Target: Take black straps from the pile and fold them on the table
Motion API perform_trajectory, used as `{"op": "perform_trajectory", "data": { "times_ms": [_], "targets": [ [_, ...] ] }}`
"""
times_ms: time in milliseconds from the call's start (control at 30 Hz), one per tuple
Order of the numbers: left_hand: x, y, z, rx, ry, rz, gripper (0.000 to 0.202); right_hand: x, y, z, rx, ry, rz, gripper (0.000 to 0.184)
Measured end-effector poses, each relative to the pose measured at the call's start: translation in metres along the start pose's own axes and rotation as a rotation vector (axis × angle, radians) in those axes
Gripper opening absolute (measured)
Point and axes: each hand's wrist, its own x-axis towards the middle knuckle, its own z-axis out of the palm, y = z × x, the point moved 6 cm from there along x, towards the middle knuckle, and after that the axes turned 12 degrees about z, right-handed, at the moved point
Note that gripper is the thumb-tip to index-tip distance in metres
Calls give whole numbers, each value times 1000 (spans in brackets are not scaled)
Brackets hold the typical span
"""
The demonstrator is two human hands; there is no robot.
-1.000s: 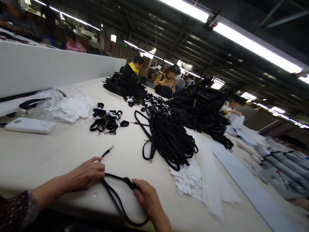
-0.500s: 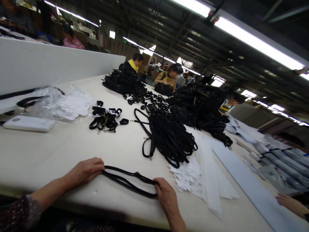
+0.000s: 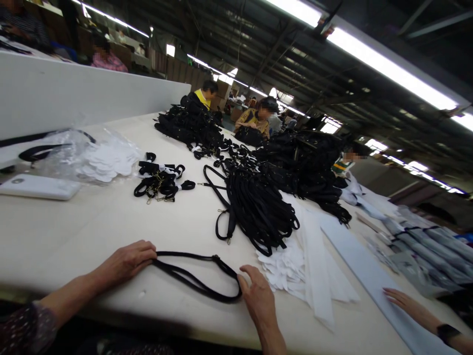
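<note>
A long cream-topped work table (image 3: pixel 99 231) runs ahead toward 12 o'clock in a large factory hall, with a white partition (image 3: pixel 74 93) along its far left side. Heaps of black straps (image 3: pixel 258 207) fill the table from 12 to 1 o'clock, and a small bundle of clasped straps (image 3: pixel 160 185) lies at 11 o'clock. At 10 o'clock, a plastic bag of white cut pieces (image 3: pixel 111 158) sits near a white oblong case (image 3: pixel 39 187). More white cut pieces (image 3: pixel 284 268) lie at 1 o'clock, beside a pale grey strip (image 3: pixel 369 281).

At 6 o'clock, a black strap loop (image 3: pixel 195 278) lies flat on the table. The left hand (image 3: pixel 123 264) rests palm down over its left end, fingers lightly curled; I cannot tell whether it pinches the strap. The right hand (image 3: pixel 260 301) is open, fingers spread, at the loop's right bend, touching it without gripping.

Compared with the earlier frame, the right hand has opened off the strap, and the loop lies wider. At 4 o'clock, a co-worker's hand (image 3: pixel 406 305) has reached farther in over the grey strip, showing a black wristwatch (image 3: pixel 447 333).
</note>
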Motion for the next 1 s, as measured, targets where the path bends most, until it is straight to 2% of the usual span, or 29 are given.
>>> {"op": "perform_trajectory", "data": {
  "times_ms": [67,200,233,300,433,567,700,800,867,1000],
  "targets": [
    [-1,-1,3,0,-23,-19,23,-2,-31,5,75,-24,-133,30],
    [0,-1,4,-3,-49,-33,23,-14,-105,42,75,-246,-367,63],
    [0,-1,4,-5,-54,-36,22,-16,-119,53,61,-293,-399,67],
    [1,0,4,-9,-62,-44,22,-15,-137,71,47,-340,-425,62],
    [3,0,2,-14,-71,-57,21,3,-143,88,93,-325,-415,32],
    [4,1,1,-24,-64,-59,20,18,-137,93,207,-337,-377,16],
    [4,4,-1,-36,-85,-70,23,15,-137,96,240,-285,-379,15],
    [1,1,-10,-80,-85,-90,22,11,-139,98,218,-240,-401,17],
    [-6,-8,-24,-119,-21,-164,28,10,-140,99,230,-235,-397,17],
    [-25,-33,-55,-130,180,-350,32,11,-138,98,251,-229,-388,17]
  ]
}}
